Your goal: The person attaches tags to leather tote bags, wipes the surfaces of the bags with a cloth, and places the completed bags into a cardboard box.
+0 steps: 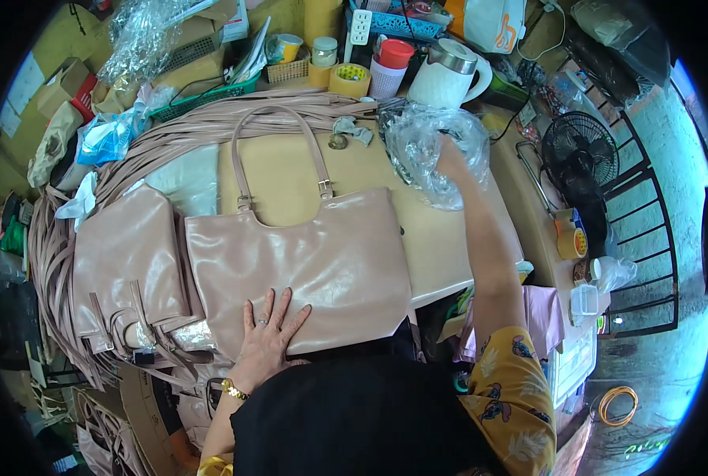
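Observation:
A shiny dusty-pink handbag (306, 262) lies flat on the table, its two-buckle shoulder strap (279, 111) looped toward the far side. My left hand (268, 333) rests on the bag's lower front with its fingers spread, wearing a ring and a gold watch. Stretched far to the right, my right hand (451, 159) is in among a crumpled clear plastic bag (441, 186); the plastic hides its fingers, so I cannot tell whether they grip anything. Left of the handbag sits a stack of similar pink bags (124, 254).
Long pink straps (187, 131) pile along the back and left. Behind stand a white kettle (441, 79), tape rolls (349, 81), a red-lidded cup (395, 54) and a green basket (203, 99). A black fan (580, 151) stands right. A grey scrap (352, 129) lies beyond the handbag.

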A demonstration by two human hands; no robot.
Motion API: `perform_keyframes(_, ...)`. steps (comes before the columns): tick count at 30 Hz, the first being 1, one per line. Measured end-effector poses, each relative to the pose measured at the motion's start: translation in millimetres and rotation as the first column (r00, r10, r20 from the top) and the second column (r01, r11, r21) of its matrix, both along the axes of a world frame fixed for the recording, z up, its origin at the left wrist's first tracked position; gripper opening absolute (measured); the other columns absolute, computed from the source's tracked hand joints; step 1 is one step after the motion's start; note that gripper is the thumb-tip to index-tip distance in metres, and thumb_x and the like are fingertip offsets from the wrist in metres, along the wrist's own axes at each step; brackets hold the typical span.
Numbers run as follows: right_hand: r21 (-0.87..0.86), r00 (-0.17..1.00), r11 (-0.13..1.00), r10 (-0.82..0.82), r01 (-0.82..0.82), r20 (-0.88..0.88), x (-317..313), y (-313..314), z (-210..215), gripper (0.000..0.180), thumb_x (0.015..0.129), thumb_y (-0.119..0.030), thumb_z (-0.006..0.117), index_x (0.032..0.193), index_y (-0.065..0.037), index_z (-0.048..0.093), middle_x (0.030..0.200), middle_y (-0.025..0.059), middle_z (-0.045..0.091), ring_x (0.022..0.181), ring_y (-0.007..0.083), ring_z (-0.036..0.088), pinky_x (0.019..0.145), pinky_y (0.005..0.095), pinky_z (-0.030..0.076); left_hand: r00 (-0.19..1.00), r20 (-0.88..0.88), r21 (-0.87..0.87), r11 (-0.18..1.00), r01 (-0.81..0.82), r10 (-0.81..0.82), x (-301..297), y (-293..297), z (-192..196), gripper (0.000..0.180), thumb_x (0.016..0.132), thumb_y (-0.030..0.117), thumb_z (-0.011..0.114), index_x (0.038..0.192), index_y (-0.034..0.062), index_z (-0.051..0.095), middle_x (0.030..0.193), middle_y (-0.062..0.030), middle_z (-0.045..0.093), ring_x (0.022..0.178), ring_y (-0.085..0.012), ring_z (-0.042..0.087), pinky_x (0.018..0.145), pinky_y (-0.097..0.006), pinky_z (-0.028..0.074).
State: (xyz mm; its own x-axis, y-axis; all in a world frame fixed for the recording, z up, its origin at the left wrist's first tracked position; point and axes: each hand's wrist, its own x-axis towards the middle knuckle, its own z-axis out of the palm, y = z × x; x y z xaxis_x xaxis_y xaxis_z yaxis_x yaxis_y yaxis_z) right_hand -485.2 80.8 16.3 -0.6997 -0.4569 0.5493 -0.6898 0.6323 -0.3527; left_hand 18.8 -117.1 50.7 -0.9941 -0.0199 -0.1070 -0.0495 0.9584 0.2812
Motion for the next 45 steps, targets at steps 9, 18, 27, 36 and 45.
perform_keyframes(9, -0.085, 0.949, 0.977, -0.169, 0.198, 0.264, 12.8, 6.4, 23.8, 0.024, 0.081, -0.016, 0.069, 0.102, -0.005, 0.071, 0.091, 0.0148, 0.072, 0.085, 0.0346, 0.068, 0.078, 0.0418, 0.052, 0.937, 0.349, 0.859, 0.409, -0.307, -0.029, 118.2, -30.0, 1.9, 0.044, 0.072, 0.018, 0.073, 0.111, -0.0010, 0.065, 0.093, -0.0123, 0.067, 0.090, -0.0227, 0.066, 0.080, -0.029, 0.050)
perform_keyframes(18, -0.561, 0.735, 0.806, 0.263, 0.190, 0.626, 7.6, 29.2, 61.1, 0.012, 0.097, -0.020, 0.057, 0.089, -0.012, 0.060, 0.085, 0.0044, 0.070, 0.069, 0.0098, 0.062, 0.056, 0.0237, 0.042, 0.959, 0.113, 0.714, 0.650, -0.259, 0.258, 128.2, 7.3, 10.5, 0.027, 0.084, 0.014, 0.068, 0.104, -0.0031, 0.066, 0.095, -0.0104, 0.066, 0.091, -0.0168, 0.063, 0.079, -0.027, 0.048)
perform_keyframes(27, -0.876, 0.739, 0.481, 0.580, 0.029, 0.343, 46.9, 9.7, 120.2, 0.013, 0.101, -0.013, 0.049, 0.100, -0.001, 0.049, 0.093, 0.0163, 0.067, 0.078, 0.0239, 0.070, 0.063, 0.0296, 0.055, 0.707, 0.215, 0.511, 0.539, -0.669, 0.674, 132.7, 36.2, -15.4, 0.012, 0.088, 0.019, 0.069, 0.096, 0.0098, 0.072, 0.074, -0.0035, 0.061, 0.067, -0.0181, 0.059, 0.064, -0.030, 0.046)
perform_keyframes(36, -0.783, 0.832, 0.613, 0.485, -0.105, 0.269, 46.1, 3.9, 187.4, 0.014, 0.102, -0.014, 0.046, 0.104, -0.001, 0.051, 0.099, 0.0147, 0.067, 0.089, 0.0219, 0.067, 0.079, 0.0340, 0.054, 0.923, 0.016, 0.456, 0.819, -0.349, 0.384, 161.6, 16.2, -51.6, 0.024, 0.087, 0.015, 0.067, 0.110, 0.0097, 0.071, 0.081, -0.0051, 0.063, 0.071, -0.0184, 0.060, 0.068, -0.032, 0.050)
perform_keyframes(45, -0.593, 0.568, 0.635, 0.753, -0.494, 0.333, 199.6, -41.4, 166.2, 0.013, 0.096, -0.014, 0.060, 0.097, -0.001, 0.059, 0.094, 0.0070, 0.067, 0.091, 0.0140, 0.065, 0.079, 0.0284, 0.052, 0.903, 0.368, 0.929, -0.053, -0.366, 0.221, 69.8, -31.8, 15.7, 0.040, 0.100, 0.027, 0.053, 0.126, -0.0035, 0.058, 0.103, -0.0121, 0.069, 0.090, -0.0175, 0.067, 0.082, -0.029, 0.054)
